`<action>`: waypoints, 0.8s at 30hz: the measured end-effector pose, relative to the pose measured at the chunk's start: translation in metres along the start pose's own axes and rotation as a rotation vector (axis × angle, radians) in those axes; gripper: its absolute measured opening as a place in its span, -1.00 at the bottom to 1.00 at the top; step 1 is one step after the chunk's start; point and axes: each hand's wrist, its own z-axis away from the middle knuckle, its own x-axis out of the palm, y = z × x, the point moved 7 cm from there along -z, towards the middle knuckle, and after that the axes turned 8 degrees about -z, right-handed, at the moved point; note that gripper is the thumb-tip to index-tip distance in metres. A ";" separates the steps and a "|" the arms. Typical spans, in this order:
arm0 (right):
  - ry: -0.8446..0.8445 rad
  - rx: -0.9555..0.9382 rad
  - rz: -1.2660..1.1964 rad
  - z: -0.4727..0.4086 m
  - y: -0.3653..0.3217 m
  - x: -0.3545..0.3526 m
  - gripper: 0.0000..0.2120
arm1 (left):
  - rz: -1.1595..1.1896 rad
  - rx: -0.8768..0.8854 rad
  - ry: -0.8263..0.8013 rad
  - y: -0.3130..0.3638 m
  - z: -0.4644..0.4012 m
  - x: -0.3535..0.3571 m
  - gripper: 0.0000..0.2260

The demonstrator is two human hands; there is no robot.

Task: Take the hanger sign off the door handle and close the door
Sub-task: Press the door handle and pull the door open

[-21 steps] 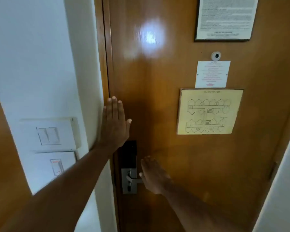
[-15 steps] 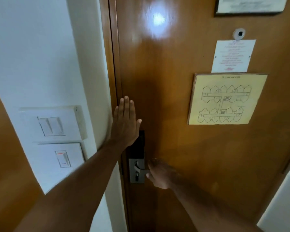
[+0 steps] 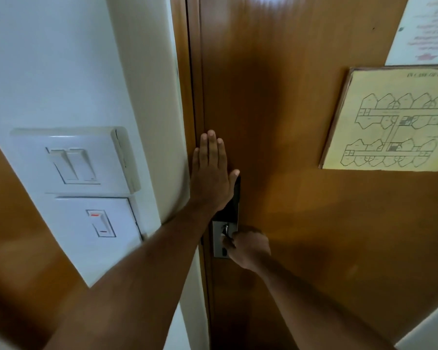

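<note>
No hanger sign shows anywhere, so that step looks done, and the door [image 3: 288, 122] sits flush in its frame: the left hand [image 3: 211, 175] presses flat, fingers together, while at five o'clock the right hand [image 3: 248, 247] curls around the handle [image 3: 225, 232].

The door [image 3: 301, 147] is glossy orange-brown wood with a faint grain, and its lock plate [image 3: 219, 242] is silver metal below a black panel [image 3: 232, 205]. Right of the lock plate hangs a pale yellow floor plan [image 3: 390, 122] drawn in thin dark lines, with a white notice [image 3: 422, 29] in reddish print above it. Left of the door, the wall [image 3: 61, 59] and switches [image 3: 74, 165] are white, the lower switch [image 3: 100, 223] marked with small red-orange dashes.
</note>
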 end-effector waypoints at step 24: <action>0.162 0.120 -0.258 -0.007 0.014 0.028 -0.35 | -0.029 0.004 -0.022 0.000 0.004 0.014 -0.26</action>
